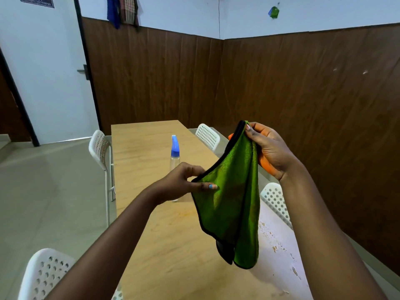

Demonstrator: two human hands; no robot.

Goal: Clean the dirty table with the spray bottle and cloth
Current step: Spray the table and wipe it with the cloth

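A green cloth (pixel 229 202) with black trim hangs in the air above the long wooden table (pixel 142 152). My left hand (pixel 184 182) pinches its lower left corner. My right hand (pixel 268 148) pinches its upper corner, higher and to the right. The cloth droops folded between them. A clear spray bottle (pixel 175 156) with a blue nozzle stands upright on the table just beyond my left hand, its lower part hidden by that hand. An orange-brown smear (pixel 184 215) shows on the tabletop below the cloth.
White perforated chairs stand around the table: one on the left (pixel 100 148), one at the near left (pixel 45 273), one at the far right (pixel 207 136) and one at the near right (pixel 275 200). Brown panelled walls close in on the right. A white door (pixel 43 72) is at the far left.
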